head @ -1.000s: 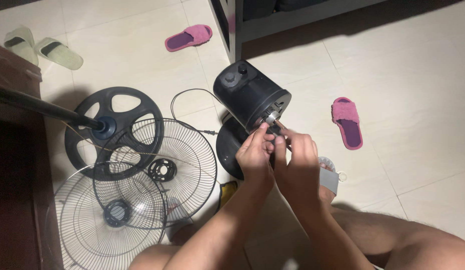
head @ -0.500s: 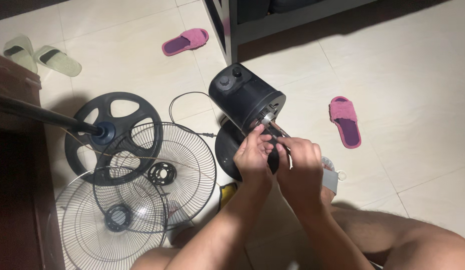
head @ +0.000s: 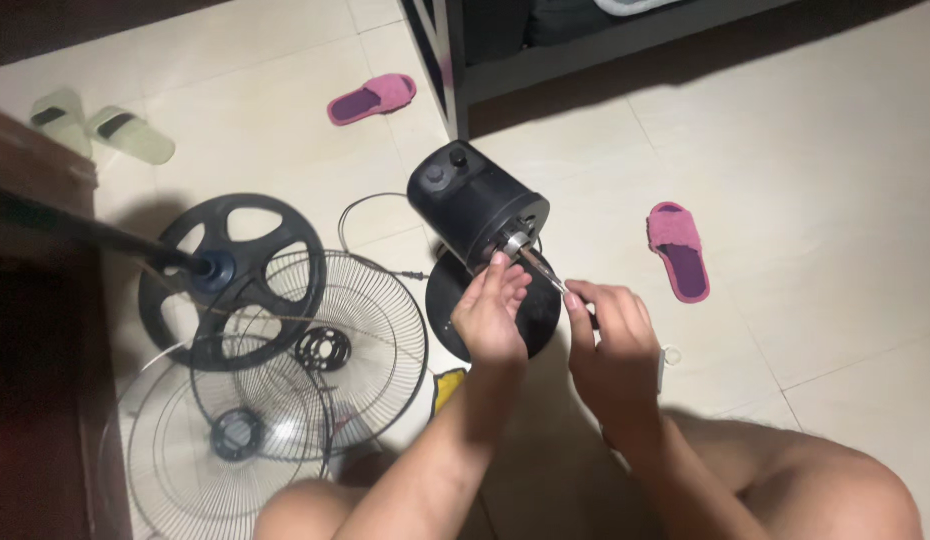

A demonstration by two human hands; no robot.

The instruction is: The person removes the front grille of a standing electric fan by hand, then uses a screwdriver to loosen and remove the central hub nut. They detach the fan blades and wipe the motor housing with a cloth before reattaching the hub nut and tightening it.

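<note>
Black plastic motor housing [head: 475, 203] of a dismantled fan stands on the tiled floor [head: 835, 180] before me, tilted, its metal shaft [head: 530, 258] pointing toward my hands. Two knobs sit on its top. A dark round plate [head: 495, 305] lies just under and behind the shaft.

My left hand [head: 490, 315] is raised to the shaft, fingers loosely extended and half open, fingertips [head: 505, 268] touching or just short of the shaft's base; I cannot tell which. It clasps nothing that I can see.

My right hand [head: 615, 345] sits just beside the left, a little nearer to me, fingers curled in a narrow pinch near the outer end of the shaft. Whether a small part lies within that pinch I cannot tell; the fingers hide it.

Round about: a black spoked fan base [head: 235, 270] with its pole [head: 75, 225] running off to the left; two wire guards, one [head: 370, 335] overlapping the other [head: 175, 450], lying left of my arms; a thin black cord [head: 370, 205] curving from the housing. One pink slipper [head: 678, 250] lies well to the right, a second pink slipper [head: 370, 98] further up, and a pair of pale green slippers [head: 100, 125] at the upper left. A dark bed frame [head: 545, 50] crosses the top. My bare knees fill the lower edge.
</note>
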